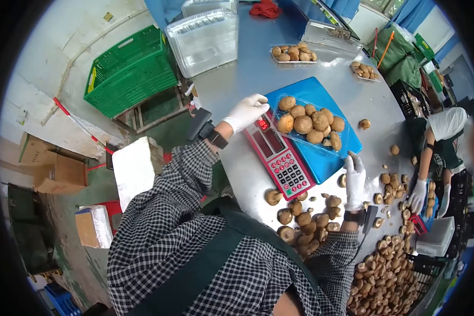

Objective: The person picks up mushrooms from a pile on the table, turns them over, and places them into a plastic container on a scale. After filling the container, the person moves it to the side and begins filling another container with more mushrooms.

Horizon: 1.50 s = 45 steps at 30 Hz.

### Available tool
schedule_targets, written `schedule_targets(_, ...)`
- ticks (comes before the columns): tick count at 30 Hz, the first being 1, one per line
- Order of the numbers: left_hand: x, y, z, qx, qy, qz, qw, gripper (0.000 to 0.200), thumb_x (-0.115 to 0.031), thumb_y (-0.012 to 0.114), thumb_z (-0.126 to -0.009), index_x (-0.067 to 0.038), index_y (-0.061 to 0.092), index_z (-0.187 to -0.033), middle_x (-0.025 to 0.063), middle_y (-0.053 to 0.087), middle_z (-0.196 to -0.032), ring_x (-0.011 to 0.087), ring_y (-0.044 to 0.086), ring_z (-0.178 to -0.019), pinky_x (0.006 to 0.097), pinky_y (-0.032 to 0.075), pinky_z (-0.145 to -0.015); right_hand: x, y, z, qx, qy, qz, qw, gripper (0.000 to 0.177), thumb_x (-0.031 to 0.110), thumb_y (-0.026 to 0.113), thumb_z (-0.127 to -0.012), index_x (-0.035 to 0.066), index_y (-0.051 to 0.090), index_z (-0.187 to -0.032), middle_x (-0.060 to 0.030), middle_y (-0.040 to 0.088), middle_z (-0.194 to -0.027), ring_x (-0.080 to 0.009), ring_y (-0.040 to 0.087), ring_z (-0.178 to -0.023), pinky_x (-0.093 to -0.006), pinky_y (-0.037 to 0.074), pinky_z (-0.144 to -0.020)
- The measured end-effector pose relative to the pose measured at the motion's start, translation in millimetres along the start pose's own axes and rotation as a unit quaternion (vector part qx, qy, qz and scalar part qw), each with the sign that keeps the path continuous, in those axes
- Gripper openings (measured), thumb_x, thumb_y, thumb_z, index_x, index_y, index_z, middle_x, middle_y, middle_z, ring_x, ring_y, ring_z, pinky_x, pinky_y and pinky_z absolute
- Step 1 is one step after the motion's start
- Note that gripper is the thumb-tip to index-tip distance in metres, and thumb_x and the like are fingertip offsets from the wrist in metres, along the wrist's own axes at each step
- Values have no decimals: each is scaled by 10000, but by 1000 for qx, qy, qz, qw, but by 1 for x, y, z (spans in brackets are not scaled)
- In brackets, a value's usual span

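Note:
A clear plastic tray (300, 138) filled with brown mushrooms (303, 125) rests over the blue platform (326, 171) of a digital scale. The scale's red panel (279, 158) has lit red digits and several keys. My left hand (246, 112), in a white glove, is at the tray's far left end by the display, its fingers closed together at the edge. Gloved in white too, my right hand (355, 180) meets the tray's near right corner with thumb and fingertips. Loose mushrooms (305, 224) lie just in front of the scale.
Two more filled trays, one mushroom tray (295, 54) and another tray (364, 71), stand farther back. Empty trays (203, 45) are stacked beside a green crate (131, 71). A mushroom heap (387, 274) fills the lower right. A co-worker's gloved hand (418, 196) is at the right.

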<state>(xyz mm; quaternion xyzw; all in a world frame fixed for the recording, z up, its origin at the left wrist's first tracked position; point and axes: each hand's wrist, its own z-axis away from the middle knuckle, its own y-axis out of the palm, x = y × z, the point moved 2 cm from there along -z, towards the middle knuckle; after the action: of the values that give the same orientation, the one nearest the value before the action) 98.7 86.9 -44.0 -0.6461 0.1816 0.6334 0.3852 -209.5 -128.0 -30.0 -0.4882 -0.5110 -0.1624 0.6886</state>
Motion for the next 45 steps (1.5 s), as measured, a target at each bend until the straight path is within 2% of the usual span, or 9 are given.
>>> schedule_targets(6, -18, 7, -13, 96, -78, -1, 992, 312, -319, 571, -942, -52, 566, -1104, 46, 632, -865, 96, 605, -603, 242, 438, -476, -8, 12, -15, -3, 17, 20, 1000, 325, 200, 565, -955, 9, 605, -1214, -85, 678, -872, -119, 596, -761, -259, 485, -697)
schedule_targets(15, -15, -1, -41, 293, -93, 2, 952, 268, -282, 564, -955, -25, 573, -1030, 52, 664, -798, 104, 630, -577, 213, 416, -448, 11, 14, -5, -40, 99, -26, 994, 327, 195, 557, -951, 20, 592, -1225, -6, 610, -769, -66, 499, -625, -213, 414, -552)
schedule_targets(20, -24, -19, -63, 324, -56, -8, 944, 179, -235, 594, -940, -59, 597, -971, 27, 644, -789, 65, 592, -591, 209, 437, -515, 41, 22, 12, -133, 19, 122, 983, 438, 256, 691, -870, 72, 568, -1249, -121, 564, -1189, -266, 512, -1152, -394, 413, -974)
schedule_targets(22, -20, -23, -74, 245, 105, -63, 962, 146, -194, 621, -920, -55, 598, -957, -4, 607, -764, 47, 546, -612, 213, 448, -565, 71, 35, 13, -121, -39, 204, 971, 502, 272, 717, -836, 88, 546, -1270, -121, 567, -1184, -287, 484, -1181, -407, 390, -1001)
schedule_targets(32, -26, -23, -86, 241, 117, -79, 960, 160, -177, 632, -904, -56, 614, -1007, 9, 611, -821, 80, 549, -743, 253, 477, -715, 109, 83, -8, -57, -126, 320, 937, 608, 290, 782, -726, 116, 554, -1262, -123, 581, -1098, -324, 507, -1075, -437, 410, -957)
schedule_targets(34, -22, -23, -87, 224, 141, -93, 960, 164, -179, 635, -905, -57, 620, -1013, 10, 613, -820, 77, 552, -739, 246, 477, -713, 110, 78, 0, -66, -125, 296, 945, 559, 245, 774, -751, 85, 562, -1244, -99, 593, -1128, -281, 540, -1078, -409, 439, -936)
schedule_targets(37, -16, -29, -83, 213, 138, -75, 964, 171, -179, 643, -901, -56, 627, -1018, 8, 612, -814, 75, 558, -733, 242, 480, -704, 110, 51, 15, -189, -24, -52, 980, 494, 151, 664, -849, 16, 514, -1300, -85, 561, -1248, -217, 555, -1108, -349, 465, -914)
schedule_targets(42, -11, -48, -75, 179, 94, -73, 977, 158, -160, 637, -908, -44, 628, -1014, 7, 616, -821, 72, 561, -723, 239, 485, -692, 53, -1, 44, -145, -21, -518, 843, 556, 253, 497, -903, -9, 419, -1388, -147, 490, -1363, -250, 532, -1127, -369, 436, -921)
schedule_targets(45, -4, -53, -74, 165, 91, -71, 979, 221, -261, 637, -888, -67, 635, -995, 72, 668, -846, 172, 616, -762, 307, 497, -727, 22, -7, 60, -149, 36, -503, 851, 555, 300, 489, -907, -16, 458, -1361, -159, 516, -1337, -236, 538, -1107, -362, 433, -898)
